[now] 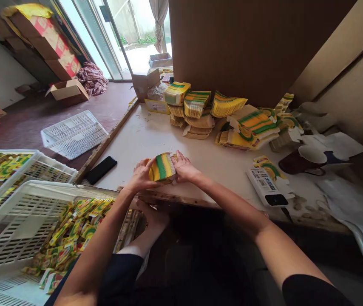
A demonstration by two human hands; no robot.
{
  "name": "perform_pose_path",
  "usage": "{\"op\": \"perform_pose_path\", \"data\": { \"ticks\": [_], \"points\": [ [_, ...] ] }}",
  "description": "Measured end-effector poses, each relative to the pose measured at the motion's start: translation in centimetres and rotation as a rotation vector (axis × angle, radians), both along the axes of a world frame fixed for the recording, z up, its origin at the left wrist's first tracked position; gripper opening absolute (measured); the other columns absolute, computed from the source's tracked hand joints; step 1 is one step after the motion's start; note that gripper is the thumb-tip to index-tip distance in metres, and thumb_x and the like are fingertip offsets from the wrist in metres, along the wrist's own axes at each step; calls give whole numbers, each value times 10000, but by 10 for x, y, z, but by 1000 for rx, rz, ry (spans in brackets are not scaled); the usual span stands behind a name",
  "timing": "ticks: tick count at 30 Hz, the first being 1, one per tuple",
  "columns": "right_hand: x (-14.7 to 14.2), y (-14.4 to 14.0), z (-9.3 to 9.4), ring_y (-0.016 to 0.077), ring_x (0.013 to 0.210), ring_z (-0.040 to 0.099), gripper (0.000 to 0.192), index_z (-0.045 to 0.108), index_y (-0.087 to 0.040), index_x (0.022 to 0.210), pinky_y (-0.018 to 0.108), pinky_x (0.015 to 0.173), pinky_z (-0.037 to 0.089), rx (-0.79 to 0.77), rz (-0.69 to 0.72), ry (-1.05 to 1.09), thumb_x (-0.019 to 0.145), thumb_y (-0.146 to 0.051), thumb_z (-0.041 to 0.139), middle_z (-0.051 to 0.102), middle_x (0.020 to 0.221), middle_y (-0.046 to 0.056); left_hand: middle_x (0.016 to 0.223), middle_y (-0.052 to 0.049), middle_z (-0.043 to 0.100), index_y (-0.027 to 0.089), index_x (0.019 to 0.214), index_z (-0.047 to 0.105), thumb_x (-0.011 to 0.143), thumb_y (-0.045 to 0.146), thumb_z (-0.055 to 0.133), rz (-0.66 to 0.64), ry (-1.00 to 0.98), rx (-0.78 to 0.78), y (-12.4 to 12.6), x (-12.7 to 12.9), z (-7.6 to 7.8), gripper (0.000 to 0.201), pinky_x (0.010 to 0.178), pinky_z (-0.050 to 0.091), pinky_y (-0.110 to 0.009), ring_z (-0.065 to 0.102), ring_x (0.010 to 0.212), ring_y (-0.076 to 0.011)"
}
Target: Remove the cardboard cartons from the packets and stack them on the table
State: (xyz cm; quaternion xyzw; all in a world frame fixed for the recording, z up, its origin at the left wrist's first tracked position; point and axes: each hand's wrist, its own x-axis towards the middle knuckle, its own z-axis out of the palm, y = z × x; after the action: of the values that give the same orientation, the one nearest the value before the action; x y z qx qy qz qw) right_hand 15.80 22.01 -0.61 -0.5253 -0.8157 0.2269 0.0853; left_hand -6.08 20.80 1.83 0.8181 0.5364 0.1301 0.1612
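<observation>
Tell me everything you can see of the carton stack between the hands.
The stack of flat cartons looks like thin cardboard, printed in yellow and green bands, with pale edges packed closely toward its right end. It is held between the left hand and right hand, at the near edge of the white tabletop; contact underneath is hidden.

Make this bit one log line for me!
left hand: on left end of striped carton stack | right hand: on right end | stack: near table edge | also there: black phone

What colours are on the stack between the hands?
The stack is mainly yellow and green; head view.
</observation>
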Motion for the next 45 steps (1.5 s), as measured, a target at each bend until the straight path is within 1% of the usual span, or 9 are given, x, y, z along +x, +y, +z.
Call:
{"op": "perform_pose_path", "data": {
  "ticks": [8,14,17,22,26,31,35,41,45],
  "points": [
    [1,3,6,402,1468,18,1181,107,-112,1506,595,1147,129,2,7,46,552,-190,799,-37,1582,267,1294,-129,480,254,1424,405,551,614,745,-98,103,-25,10,1,11,1004,1009,362,-499,451,1185,-371],
    [4,15,7,367,1422,217,1133,172,-91,1484,496,1152,218,-11,40,105,533,-157,783,248,1511,256,1357,-150,462,205,1405,427,456,624,800,-171,-149,-88,17,-6,6,1102,1107,285,-516,394,1290,-378],
    [5,18,7,355,1345,336,1065,210,-67,1462,467,1113,301,-9,23,95,553,-143,758,349,1427,249,1331,-152,515,179,1380,447,481,635,788,-44,-506,-180,18,-8,0,1064,1094,325,-489,453,1265,-350],
    [7,20,9,311,1191,469,808,431,-119,1323,424,1019,418,-2,35,93,574,-152,733,460,1284,166,1183,-137,641,151,1212,568,569,709,692,415,-1169,-270,18,-8,-21,860,1030,408,-435,563,1171,-308],
    [8,21,6,319,1215,458,860,392,-121,1359,443,1037,402,7,43,83,572,-168,736,460,1297,170,1216,-152,639,156,1123,617,635,846,497,454,-1258,-310,18,-1,-34,854,999,456,-441,539,1222,-334],
    [5,23,2,356,1369,315,1040,258,-114,1452,486,1135,270,33,40,64,548,-187,766,345,1448,220,1512,-52,406,268,1207,596,717,785,515,450,-1469,-388,17,14,-31,716,1077,408,-361,355,1399,-282],
    [2,22,2,388,1414,239,1063,256,-82,1458,512,1154,215,40,31,31,528,-168,764,312,1484,246,1423,-77,511,273,1244,572,731,751,548,506,-1510,-420,16,20,-28,702,1026,454,-395,448,1334,-298],
    [1,14,13,362,1270,465,981,283,-81,1455,479,1064,371,34,20,-11,581,-172,719,477,1359,232,1004,-80,701,193,1145,625,702,797,521,573,-1407,-333,11,16,-33,756,827,546,-394,660,1016,-287],
    [-1,10,20,373,1273,465,987,283,-51,1453,475,1060,386,20,7,-34,581,-173,729,457,1379,256,1055,-98,693,193,1085,650,711,826,454,497,-1394,-315,2,16,-32,762,862,544,-398,635,1082,-295]
  ]
}}
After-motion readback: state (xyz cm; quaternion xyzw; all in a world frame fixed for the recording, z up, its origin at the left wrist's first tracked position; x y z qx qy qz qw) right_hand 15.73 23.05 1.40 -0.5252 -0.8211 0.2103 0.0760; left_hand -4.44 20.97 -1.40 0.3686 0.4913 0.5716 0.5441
